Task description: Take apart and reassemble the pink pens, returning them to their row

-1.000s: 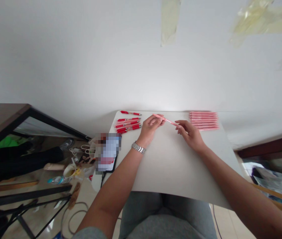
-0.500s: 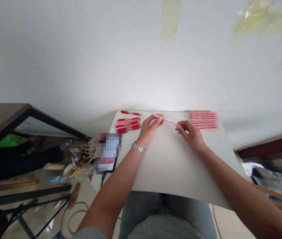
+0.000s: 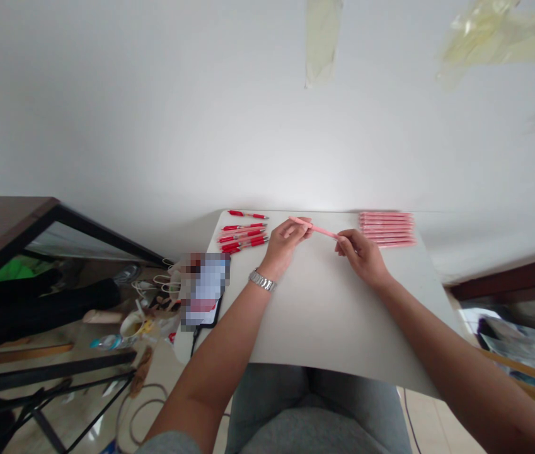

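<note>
Between my two hands a slim pink pen (image 3: 324, 231) is held above the white table (image 3: 324, 302), tilted slightly down to the right. My left hand (image 3: 286, 243), with a metal watch on the wrist, pinches it near its left end. The fingers of my right hand (image 3: 360, 253) are closed on its right end, which they partly hide. Left of my left hand lie several red pens (image 3: 247, 226) and some pink ones among them. Beyond my right hand, several pink pens (image 3: 387, 228) rest side by side in a neat stack.
A phone (image 3: 208, 290) with a blurred screen and a cable lies at the table's left edge. The wall (image 3: 267, 126) borders the table's far side. On the floor at left are a paper cup (image 3: 131, 325), cables and a bottle (image 3: 106, 342). Another person's leg (image 3: 82, 299) shows there.
My right hand's fingers have closed a little more around the pen's right end. The left hand and everything on the table look the same.
</note>
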Available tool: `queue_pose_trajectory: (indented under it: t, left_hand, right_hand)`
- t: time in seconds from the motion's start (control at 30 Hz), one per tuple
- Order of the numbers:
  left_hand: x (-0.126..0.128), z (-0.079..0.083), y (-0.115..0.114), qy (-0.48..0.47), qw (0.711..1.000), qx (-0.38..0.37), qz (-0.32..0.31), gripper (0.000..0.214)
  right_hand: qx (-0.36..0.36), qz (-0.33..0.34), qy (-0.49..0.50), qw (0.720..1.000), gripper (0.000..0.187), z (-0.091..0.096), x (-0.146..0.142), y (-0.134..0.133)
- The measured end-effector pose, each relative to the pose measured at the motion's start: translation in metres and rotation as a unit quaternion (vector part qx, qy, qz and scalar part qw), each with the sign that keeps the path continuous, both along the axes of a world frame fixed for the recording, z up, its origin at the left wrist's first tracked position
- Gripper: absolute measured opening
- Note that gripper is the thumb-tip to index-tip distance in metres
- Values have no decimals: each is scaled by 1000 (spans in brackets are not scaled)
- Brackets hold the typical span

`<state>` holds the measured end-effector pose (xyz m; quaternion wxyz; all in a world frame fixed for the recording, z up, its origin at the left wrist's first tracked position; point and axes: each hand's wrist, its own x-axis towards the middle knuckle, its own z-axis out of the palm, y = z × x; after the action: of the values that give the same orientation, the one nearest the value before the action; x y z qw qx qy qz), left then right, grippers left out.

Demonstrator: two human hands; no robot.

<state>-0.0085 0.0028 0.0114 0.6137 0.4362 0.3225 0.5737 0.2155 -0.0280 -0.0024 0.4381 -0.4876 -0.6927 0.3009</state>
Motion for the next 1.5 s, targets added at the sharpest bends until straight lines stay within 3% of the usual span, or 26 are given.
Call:
queue_pose_trajectory:
  t: [0.27,0.4,1.17,1.37,1.5]
  left_hand:
    - [0,-1,1,-1,1000,6,16,29]
    - [1,1,0,2,1000,1,16,30]
    - [-1,7,-2,-3,1000,10,-17,29]
    - [0,7,-2,4,1000,12,-1,31]
    - [-1,6,-1,15,1000,11,4,31]
  right_hand:
    - [40,-22,3,999,40,-7,-1,4]
    - [51,-31,11,998,33,-11,-1,7]
    - [14,-2,-30,999,41,3,1,1]
    - [5,-10,6,1000,34,-3,0,2]
    - [39,-41,10,998,36,-9,-1,5]
